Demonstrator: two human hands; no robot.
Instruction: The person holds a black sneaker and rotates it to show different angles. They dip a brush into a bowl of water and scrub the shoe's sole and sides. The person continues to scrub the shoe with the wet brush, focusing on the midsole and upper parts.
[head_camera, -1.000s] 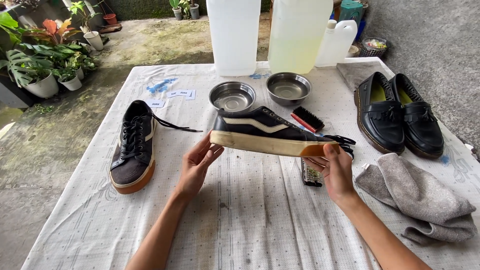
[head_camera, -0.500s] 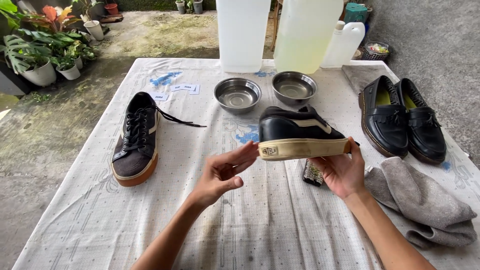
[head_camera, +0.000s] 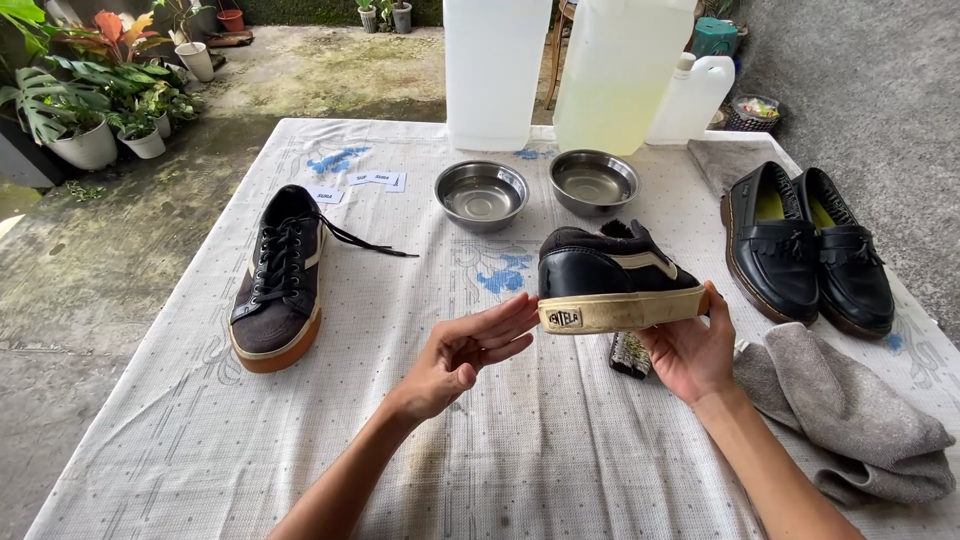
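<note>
My right hand (head_camera: 690, 347) holds a black sneaker (head_camera: 610, 275) with a cream side stripe and a cream rubber sole up above the table, its heel turned toward me. Fingers of that hand wrap under the sole at the toe end. My left hand (head_camera: 465, 352) hovers with fingers spread, its fingertips touching the heel of the sole. The matching sneaker (head_camera: 278, 278), laced, lies flat on the table to the left. A small brush (head_camera: 630, 352) lies on the cloth under the held shoe, mostly hidden.
Two steel bowls (head_camera: 481, 194) (head_camera: 593, 181) stand behind the shoe, with large plastic jugs (head_camera: 497, 70) beyond. A pair of black loafers (head_camera: 805, 245) sits at right, a grey towel (head_camera: 850, 410) in front. Potted plants (head_camera: 85, 110) stand on the ground, far left.
The held sneaker has turned from side-on to heel-on and shifted right. My left hand let go of the heel end and now only touches it with its fingertips.
</note>
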